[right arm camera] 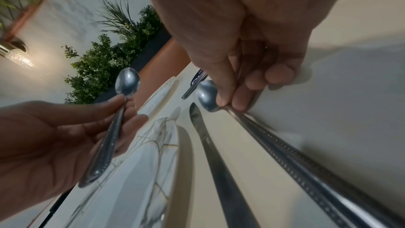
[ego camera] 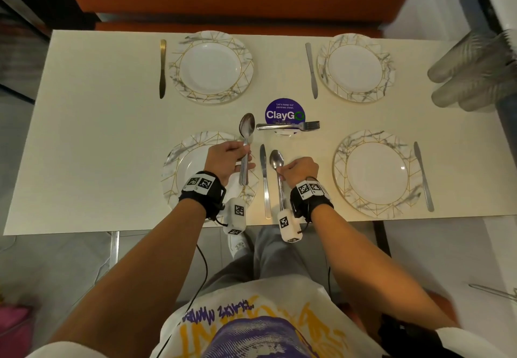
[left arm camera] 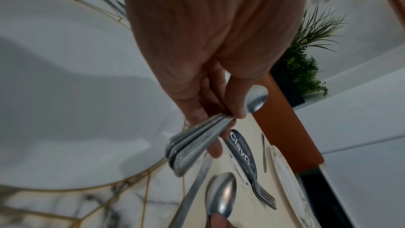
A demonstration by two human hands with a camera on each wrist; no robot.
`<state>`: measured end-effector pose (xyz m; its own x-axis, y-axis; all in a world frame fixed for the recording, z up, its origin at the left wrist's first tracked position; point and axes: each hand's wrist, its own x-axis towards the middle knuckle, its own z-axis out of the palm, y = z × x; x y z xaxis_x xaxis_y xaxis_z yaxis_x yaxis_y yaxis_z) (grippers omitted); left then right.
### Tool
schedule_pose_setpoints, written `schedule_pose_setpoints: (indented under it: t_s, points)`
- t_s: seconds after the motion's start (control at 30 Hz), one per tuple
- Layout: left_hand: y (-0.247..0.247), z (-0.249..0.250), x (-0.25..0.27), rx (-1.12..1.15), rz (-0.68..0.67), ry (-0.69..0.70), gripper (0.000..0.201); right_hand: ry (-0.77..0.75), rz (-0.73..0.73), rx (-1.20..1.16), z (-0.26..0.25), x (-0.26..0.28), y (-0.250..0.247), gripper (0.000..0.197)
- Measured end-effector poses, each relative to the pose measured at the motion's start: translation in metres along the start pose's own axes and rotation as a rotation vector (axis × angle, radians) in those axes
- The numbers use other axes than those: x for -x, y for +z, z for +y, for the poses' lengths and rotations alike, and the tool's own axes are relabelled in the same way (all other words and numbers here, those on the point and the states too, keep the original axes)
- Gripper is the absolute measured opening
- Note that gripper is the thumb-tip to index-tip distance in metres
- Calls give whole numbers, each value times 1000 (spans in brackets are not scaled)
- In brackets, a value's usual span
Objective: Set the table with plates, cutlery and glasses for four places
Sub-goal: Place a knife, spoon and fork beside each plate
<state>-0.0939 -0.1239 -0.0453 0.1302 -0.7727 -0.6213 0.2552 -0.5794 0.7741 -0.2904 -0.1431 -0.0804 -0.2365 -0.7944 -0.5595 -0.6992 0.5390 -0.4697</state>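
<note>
Left hand (left arm camera: 203, 68), stacked spoon handles (left arm camera: 192, 143)

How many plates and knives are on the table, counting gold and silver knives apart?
Round marble-patterned plates with gold lines: 4
Gold-coloured metal knife: 1
Silver metal knives: 3
Total: 8
</note>
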Motion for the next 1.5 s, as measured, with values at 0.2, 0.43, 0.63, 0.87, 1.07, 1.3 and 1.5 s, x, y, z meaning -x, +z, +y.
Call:
schedule_pose_setpoints:
  t_s: [0.2, 0.43, 0.63, 0.87, 1.07, 1.3, 1.5]
  points:
    - [1, 0, -1, -9, 5, -5, 9, 19, -26, 32, -2, -1, 0, 30]
    - [3, 2, -1, -8, 12, -5, 17, 24, -34, 30, -1, -2, 1, 29]
    - [5, 3, 1, -16, 7, -9, 19, 11, -48, 43, 1, -3, -3, 27]
    - [7, 2, 2, -17, 11, 0, 22, -20, -55, 56, 1, -4, -4, 21]
    - [7, 0, 1, -14, 11, -3, 21, -25, -70, 90, 3, -7, -4, 21]
    - [14, 1, -2, -107, 1, 4, 21, -151, 22, -58, 6, -2, -14, 16]
    - [49, 10, 4, -174, -57, 14, 20, -319, 61, -257, -6, 1, -41, 16]
